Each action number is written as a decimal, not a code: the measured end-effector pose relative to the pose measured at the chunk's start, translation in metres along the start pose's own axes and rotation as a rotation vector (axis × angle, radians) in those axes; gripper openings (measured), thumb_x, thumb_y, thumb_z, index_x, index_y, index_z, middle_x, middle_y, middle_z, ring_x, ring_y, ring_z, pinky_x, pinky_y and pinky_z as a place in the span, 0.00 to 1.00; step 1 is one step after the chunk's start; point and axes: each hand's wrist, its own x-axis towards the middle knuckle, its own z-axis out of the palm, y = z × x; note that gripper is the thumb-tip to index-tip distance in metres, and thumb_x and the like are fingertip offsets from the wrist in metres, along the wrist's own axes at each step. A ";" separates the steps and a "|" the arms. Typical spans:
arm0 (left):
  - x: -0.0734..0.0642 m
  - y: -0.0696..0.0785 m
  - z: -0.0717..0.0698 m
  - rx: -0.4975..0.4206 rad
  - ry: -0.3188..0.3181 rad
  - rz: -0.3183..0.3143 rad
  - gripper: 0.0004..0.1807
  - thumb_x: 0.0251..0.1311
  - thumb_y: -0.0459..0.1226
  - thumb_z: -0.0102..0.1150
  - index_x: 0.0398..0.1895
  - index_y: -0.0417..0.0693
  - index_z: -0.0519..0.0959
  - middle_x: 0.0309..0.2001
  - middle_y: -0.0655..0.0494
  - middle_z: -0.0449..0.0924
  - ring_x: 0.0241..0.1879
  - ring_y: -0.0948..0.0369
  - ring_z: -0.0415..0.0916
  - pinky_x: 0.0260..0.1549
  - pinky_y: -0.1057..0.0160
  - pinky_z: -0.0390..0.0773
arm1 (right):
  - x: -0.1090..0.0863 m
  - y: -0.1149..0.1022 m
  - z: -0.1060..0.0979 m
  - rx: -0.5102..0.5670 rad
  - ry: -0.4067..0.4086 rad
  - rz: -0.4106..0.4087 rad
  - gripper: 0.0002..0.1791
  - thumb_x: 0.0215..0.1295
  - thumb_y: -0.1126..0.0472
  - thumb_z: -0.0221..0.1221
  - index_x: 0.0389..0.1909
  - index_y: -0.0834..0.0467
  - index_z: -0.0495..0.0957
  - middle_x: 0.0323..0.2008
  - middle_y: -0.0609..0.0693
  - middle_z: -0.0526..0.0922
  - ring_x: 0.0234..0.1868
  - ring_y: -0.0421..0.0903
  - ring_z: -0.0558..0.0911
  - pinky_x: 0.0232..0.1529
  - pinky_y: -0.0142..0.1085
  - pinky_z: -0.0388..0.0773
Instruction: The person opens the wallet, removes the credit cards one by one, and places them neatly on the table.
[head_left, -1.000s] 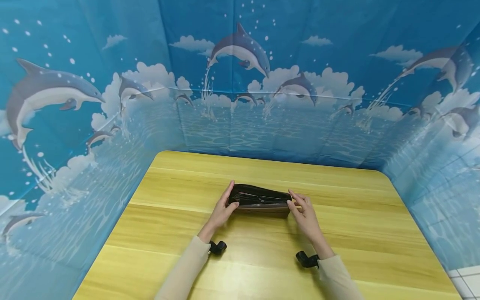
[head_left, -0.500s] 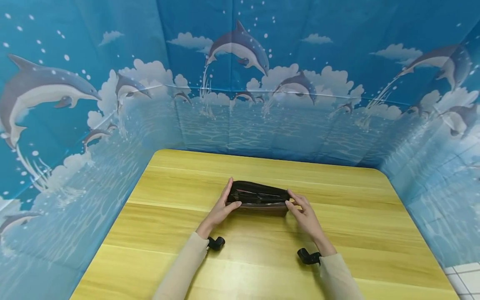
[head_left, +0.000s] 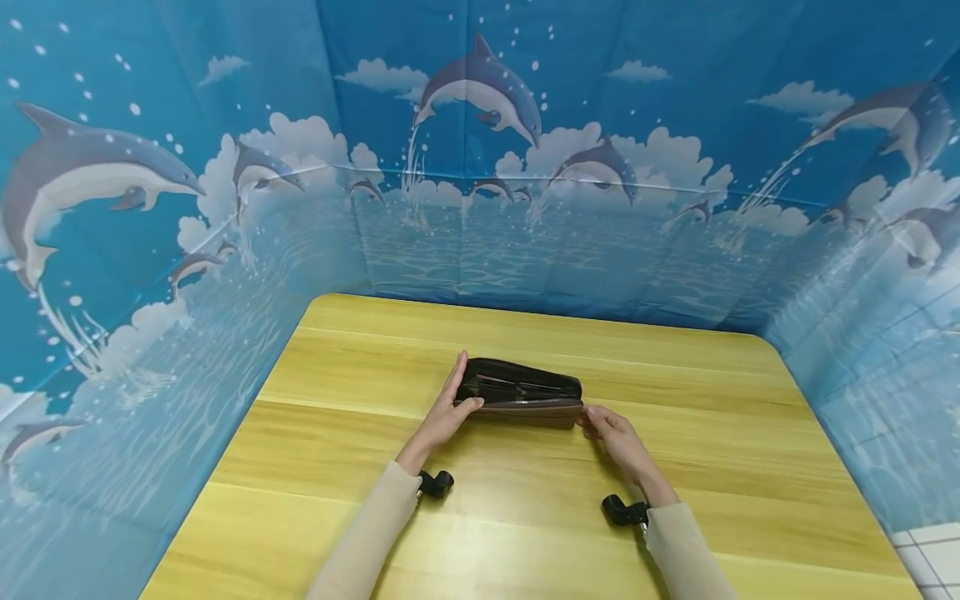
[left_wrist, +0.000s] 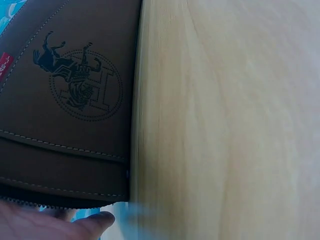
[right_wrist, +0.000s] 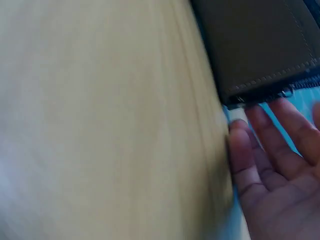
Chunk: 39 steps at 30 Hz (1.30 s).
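Observation:
A brown long zip wallet (head_left: 528, 414) stands on the table with its top unzipped and gaping, dark compartments showing inside. At its left end my left hand (head_left: 441, 417) holds it, thumb on the front edge and fingers up along the end. The left wrist view shows the wallet's front face (left_wrist: 75, 125), with a stamped horse emblem and a small red tag. My right hand (head_left: 618, 442) is at the right end; in the right wrist view its loosely bent fingers (right_wrist: 282, 125) reach the wallet's zipped edge, close to a small metal ring (right_wrist: 287, 92).
The yellow wood-grain table (head_left: 480, 533) extends around the wallet on all sides. A blue dolphin-print curtain (head_left: 480, 242) hangs behind the table and along its sides. A black wrist camera mount (head_left: 624, 510) sits at the right wrist, another mount (head_left: 437, 483) at the left.
My right hand has let go of the wallet's upper right edges and shifted slightly down and right to its lower right end. My left hand keeps its hold.

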 end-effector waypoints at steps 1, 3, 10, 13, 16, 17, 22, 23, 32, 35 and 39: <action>0.000 0.000 0.000 0.006 -0.003 -0.002 0.44 0.67 0.37 0.50 0.75 0.59 0.34 0.74 0.59 0.27 0.72 0.53 0.27 0.61 0.36 0.40 | 0.000 0.001 -0.001 -0.021 -0.008 -0.003 0.27 0.75 0.53 0.43 0.62 0.71 0.66 0.54 0.63 0.75 0.53 0.54 0.74 0.50 0.39 0.72; 0.000 0.001 -0.001 0.014 -0.003 -0.002 0.44 0.66 0.37 0.50 0.75 0.58 0.34 0.74 0.59 0.27 0.72 0.53 0.27 0.61 0.36 0.40 | 0.002 0.003 -0.001 -0.080 -0.024 -0.025 0.25 0.73 0.56 0.49 0.63 0.70 0.66 0.52 0.61 0.76 0.49 0.52 0.75 0.45 0.38 0.73; -0.002 0.002 -0.001 0.026 -0.018 -0.006 0.44 0.67 0.37 0.49 0.75 0.59 0.33 0.74 0.59 0.27 0.72 0.53 0.27 0.62 0.36 0.41 | 0.003 0.007 0.004 -0.249 0.033 -0.139 0.23 0.65 0.59 0.59 0.55 0.71 0.74 0.40 0.54 0.82 0.35 0.44 0.76 0.30 0.33 0.72; -0.002 0.001 -0.001 0.034 -0.017 -0.012 0.43 0.67 0.37 0.49 0.74 0.62 0.33 0.74 0.60 0.27 0.72 0.54 0.27 0.62 0.36 0.42 | 0.003 0.010 0.008 -0.246 0.092 -0.154 0.17 0.63 0.60 0.61 0.49 0.67 0.80 0.37 0.53 0.84 0.30 0.41 0.75 0.27 0.31 0.71; -0.003 0.000 -0.001 0.038 -0.008 -0.010 0.44 0.66 0.36 0.49 0.74 0.62 0.33 0.74 0.60 0.27 0.72 0.53 0.28 0.61 0.36 0.42 | 0.003 0.012 0.010 -0.243 0.130 -0.161 0.12 0.62 0.61 0.63 0.42 0.64 0.82 0.33 0.52 0.85 0.27 0.40 0.75 0.26 0.30 0.70; -0.003 0.000 -0.001 0.038 -0.007 -0.008 0.44 0.66 0.36 0.49 0.75 0.62 0.33 0.74 0.60 0.27 0.72 0.53 0.28 0.61 0.36 0.42 | 0.003 0.012 0.010 -0.245 0.134 -0.163 0.10 0.61 0.61 0.63 0.40 0.63 0.82 0.32 0.51 0.84 0.26 0.40 0.75 0.26 0.30 0.70; 0.000 0.000 0.000 0.032 -0.009 0.003 0.44 0.65 0.36 0.49 0.75 0.59 0.33 0.74 0.58 0.27 0.72 0.53 0.28 0.61 0.35 0.41 | 0.006 0.011 0.004 -0.229 0.058 -0.158 0.09 0.62 0.61 0.62 0.37 0.64 0.76 0.29 0.51 0.79 0.26 0.42 0.74 0.26 0.31 0.70; 0.000 0.000 0.001 0.032 -0.009 0.004 0.44 0.65 0.36 0.49 0.75 0.59 0.33 0.74 0.58 0.27 0.72 0.52 0.28 0.61 0.36 0.41 | 0.007 0.010 0.002 -0.209 0.022 -0.142 0.09 0.63 0.61 0.61 0.38 0.64 0.75 0.29 0.52 0.78 0.26 0.43 0.73 0.25 0.32 0.71; 0.000 -0.001 0.001 0.041 -0.010 0.001 0.43 0.66 0.36 0.49 0.75 0.59 0.34 0.74 0.57 0.28 0.72 0.52 0.29 0.61 0.36 0.42 | 0.009 0.002 -0.008 0.033 -0.190 0.035 0.14 0.68 0.61 0.56 0.44 0.68 0.67 0.33 0.57 0.77 0.28 0.46 0.75 0.28 0.36 0.77; 0.000 -0.001 0.001 0.044 -0.002 -0.001 0.43 0.66 0.36 0.49 0.75 0.60 0.34 0.74 0.58 0.28 0.72 0.52 0.29 0.61 0.35 0.43 | 0.010 0.001 -0.006 0.047 -0.200 0.040 0.16 0.67 0.59 0.58 0.44 0.67 0.65 0.32 0.57 0.76 0.28 0.46 0.75 0.27 0.37 0.77; 0.001 0.000 0.002 0.043 0.000 0.006 0.43 0.66 0.36 0.49 0.75 0.59 0.34 0.74 0.57 0.29 0.72 0.52 0.29 0.61 0.36 0.43 | 0.012 0.002 -0.003 0.019 -0.177 0.013 0.17 0.64 0.59 0.61 0.40 0.66 0.66 0.27 0.55 0.75 0.24 0.45 0.75 0.25 0.37 0.77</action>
